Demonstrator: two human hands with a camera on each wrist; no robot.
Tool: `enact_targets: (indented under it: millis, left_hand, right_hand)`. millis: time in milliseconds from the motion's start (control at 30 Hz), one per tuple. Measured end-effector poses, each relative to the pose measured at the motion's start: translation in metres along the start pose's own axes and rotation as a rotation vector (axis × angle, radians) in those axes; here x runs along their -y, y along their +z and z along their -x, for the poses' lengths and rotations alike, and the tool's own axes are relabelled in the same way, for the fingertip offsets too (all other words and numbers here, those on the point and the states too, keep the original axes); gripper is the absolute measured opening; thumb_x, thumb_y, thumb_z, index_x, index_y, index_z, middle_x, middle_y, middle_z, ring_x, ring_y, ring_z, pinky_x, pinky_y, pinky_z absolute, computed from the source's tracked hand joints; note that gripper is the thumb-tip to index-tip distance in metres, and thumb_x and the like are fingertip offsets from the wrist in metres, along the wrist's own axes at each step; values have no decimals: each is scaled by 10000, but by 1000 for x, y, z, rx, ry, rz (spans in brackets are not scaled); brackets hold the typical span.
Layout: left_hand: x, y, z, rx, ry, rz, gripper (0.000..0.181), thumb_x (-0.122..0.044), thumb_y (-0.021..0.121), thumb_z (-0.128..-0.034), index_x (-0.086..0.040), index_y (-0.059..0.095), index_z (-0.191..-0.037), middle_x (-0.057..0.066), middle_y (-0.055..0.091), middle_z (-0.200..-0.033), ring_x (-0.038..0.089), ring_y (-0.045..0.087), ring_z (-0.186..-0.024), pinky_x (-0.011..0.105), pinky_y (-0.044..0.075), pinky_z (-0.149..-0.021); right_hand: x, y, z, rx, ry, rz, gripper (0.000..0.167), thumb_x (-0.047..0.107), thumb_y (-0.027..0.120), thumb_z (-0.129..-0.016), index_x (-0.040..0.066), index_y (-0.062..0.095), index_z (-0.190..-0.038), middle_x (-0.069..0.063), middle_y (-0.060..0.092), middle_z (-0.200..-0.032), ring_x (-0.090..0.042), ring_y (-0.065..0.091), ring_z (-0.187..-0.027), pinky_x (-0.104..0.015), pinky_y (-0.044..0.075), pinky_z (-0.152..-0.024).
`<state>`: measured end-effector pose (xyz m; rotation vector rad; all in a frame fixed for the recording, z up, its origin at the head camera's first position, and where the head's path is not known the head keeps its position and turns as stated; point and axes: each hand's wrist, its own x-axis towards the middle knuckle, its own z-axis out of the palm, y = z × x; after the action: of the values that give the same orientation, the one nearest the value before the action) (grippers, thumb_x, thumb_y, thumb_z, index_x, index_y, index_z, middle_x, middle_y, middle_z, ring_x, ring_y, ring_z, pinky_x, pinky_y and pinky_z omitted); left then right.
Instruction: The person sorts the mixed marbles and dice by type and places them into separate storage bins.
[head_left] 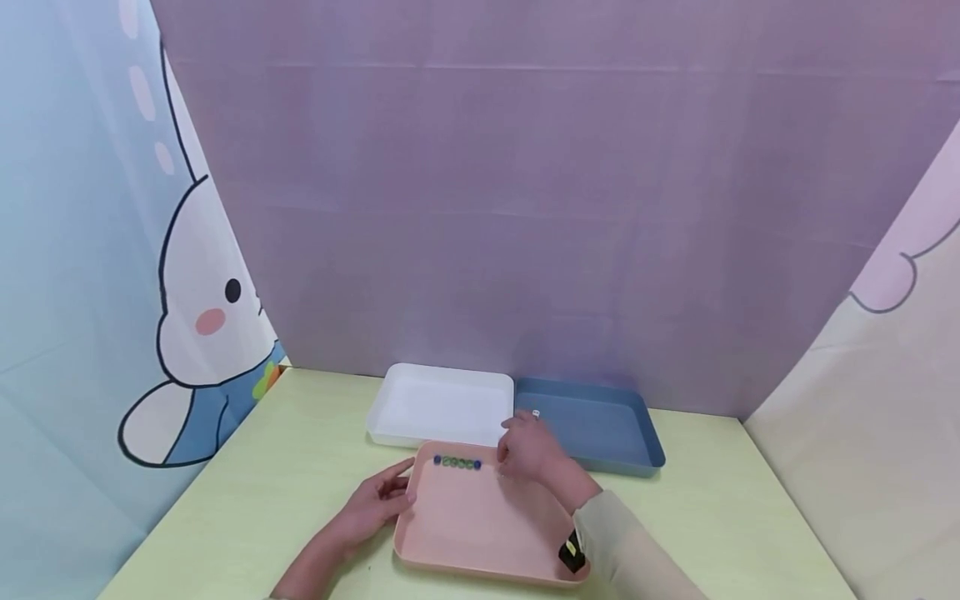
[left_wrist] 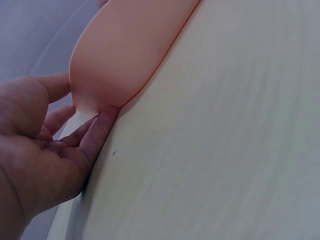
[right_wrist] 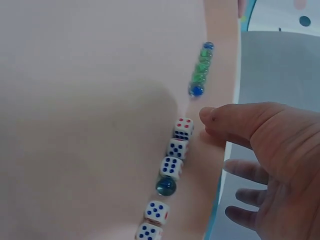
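A pink tray point(head_left: 487, 533) lies in front of me, its left rim touched by the fingers of my left hand point(head_left: 375, 504). The left wrist view shows those fingers against the tray's outer wall point(left_wrist: 120, 55). Along the far side runs a row of green marbles point(right_wrist: 201, 67) with a blue marble point(right_wrist: 197, 90) at either end. My right hand point(head_left: 531, 450) hovers over the far rim, thumb and index finger close together beside a white die point(right_wrist: 183, 129). Nothing shows between them. More dice point(right_wrist: 171, 167) and a dark glass marble point(right_wrist: 166, 186) continue that line, hidden by the hand in the head view.
A white tray point(head_left: 450, 408) and a blue tray point(head_left: 600, 425) stand side by side behind the pink one. Something small and white with dark dots point(head_left: 536, 413), like a die, shows at the blue tray's left. A purple curtain point(head_left: 510, 208) hangs behind the table.
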<state>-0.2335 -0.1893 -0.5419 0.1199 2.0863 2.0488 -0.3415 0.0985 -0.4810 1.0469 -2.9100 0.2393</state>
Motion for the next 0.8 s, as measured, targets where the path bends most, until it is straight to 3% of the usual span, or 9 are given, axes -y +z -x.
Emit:
enact_targets:
  millis: [133, 367, 600, 800]
  left_hand:
    - [1, 0, 2, -8, 0, 1, 668, -125, 655, -933, -23, 320, -1502, 243, 509, -1288, 264, 554, -1100, 364, 535, -850]
    - [2, 1, 3, -21, -3, 2, 676, -132, 666, -924, -22, 327, -1499, 242, 509, -1286, 262, 556, -1096, 368, 535, -854]
    - [1, 1, 3, -11, -8, -1, 652, -122, 640, -945, -30, 319, -1505, 236, 506, -1294, 273, 548, -1111, 360, 536, -848]
    - [-3, 3, 3, -11, 8, 3, 651, -106, 633, -947, -12, 309, -1503, 258, 494, -1302, 308, 541, -1128, 363, 536, -848]
  right_hand:
    - [1, 6, 0, -6, -25, 52, 93, 200, 800, -735, 243, 736, -684, -47, 676, -1118, -341, 457, -1248, -564, 336, -1047]
    - [4, 12, 0, -3, -27, 44, 232, 124, 778, -732, 246, 649, -582, -82, 644, -1193, -367, 441, -1276, -572, 340, -1041]
    - [8, 11, 2, 64, 17, 41, 270, 89, 727, -778, 248, 620, -589, -73, 607, -1255, -382, 358, -1349, -589, 264, -1084]
    - [12, 7, 3, 76, 16, 81, 299, 91, 744, -784, 223, 600, -558, -66, 620, -1218, -369, 372, -1343, -572, 277, -1085]
